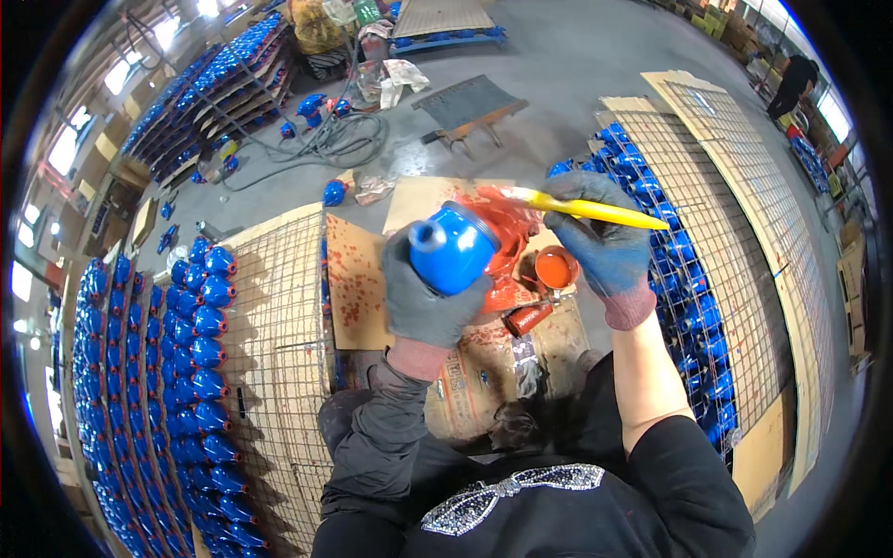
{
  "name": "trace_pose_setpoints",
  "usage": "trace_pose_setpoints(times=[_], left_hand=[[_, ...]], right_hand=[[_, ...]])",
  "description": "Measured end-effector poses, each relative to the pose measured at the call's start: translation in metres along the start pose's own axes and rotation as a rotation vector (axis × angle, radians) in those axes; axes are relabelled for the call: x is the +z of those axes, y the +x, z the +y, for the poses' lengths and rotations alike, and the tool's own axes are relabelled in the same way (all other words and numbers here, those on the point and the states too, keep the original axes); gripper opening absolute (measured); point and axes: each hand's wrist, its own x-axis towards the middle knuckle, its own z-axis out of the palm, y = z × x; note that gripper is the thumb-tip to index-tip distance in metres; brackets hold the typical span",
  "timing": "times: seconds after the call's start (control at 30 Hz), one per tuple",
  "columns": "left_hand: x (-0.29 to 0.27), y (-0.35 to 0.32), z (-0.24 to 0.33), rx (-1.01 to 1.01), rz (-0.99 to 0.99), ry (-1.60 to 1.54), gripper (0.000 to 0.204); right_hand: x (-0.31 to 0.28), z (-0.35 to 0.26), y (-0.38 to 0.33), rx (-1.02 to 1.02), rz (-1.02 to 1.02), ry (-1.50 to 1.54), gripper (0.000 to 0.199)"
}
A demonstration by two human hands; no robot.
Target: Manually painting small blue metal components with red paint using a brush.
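Note:
My left hand (419,312), in a dark glove, is wrapped round a rounded blue metal housing (462,253) with a short round neck. The neck points up and to the left. My right hand (600,249), gloved too, grips a yellow-handled paintbrush (609,213). Its bristle end lies to the left, near the housing's far rim; whether they touch I cannot tell. Just below the brush, an open cup of red paint (555,269) stands beside a red-smeared sheet (514,244). A small red can (527,318) lies on its side closer to me.
Rows of blue housings (206,349) stand at my left beside a wire-mesh rack (279,344). More lie under mesh panels (735,205) at my right. Cardboard (356,302) spotted red borders the work spot. Farther off are a low bench (470,102), a coiled hose (349,144) and another person (797,82).

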Motion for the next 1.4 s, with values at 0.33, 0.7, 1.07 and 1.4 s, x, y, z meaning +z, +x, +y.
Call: trace_pose_setpoints(times=[0.33,0.7,1.07,1.4], left_hand=[[0.009,-0.005,0.002,0.695,-0.152,0.411,0.083],[0.019,0.002,0.006,0.512,0.011,0.366,0.081],[-0.006,0.011,0.016,-0.785,-0.169,-1.247,0.062],[-0.013,-0.008,0.028,-0.942,-0.321,-1.82,0.08]], right_hand=[[-0.01,-0.016,-0.003,-0.03,-0.009,-0.064,0.026],[-0.01,-0.025,-0.01,-0.036,-0.011,-0.172,0.021],[-0.006,-0.011,-0.013,-0.224,-0.097,-0.147,0.026],[-0.006,0.037,-0.01,-0.021,-0.114,0.502,0.027]])
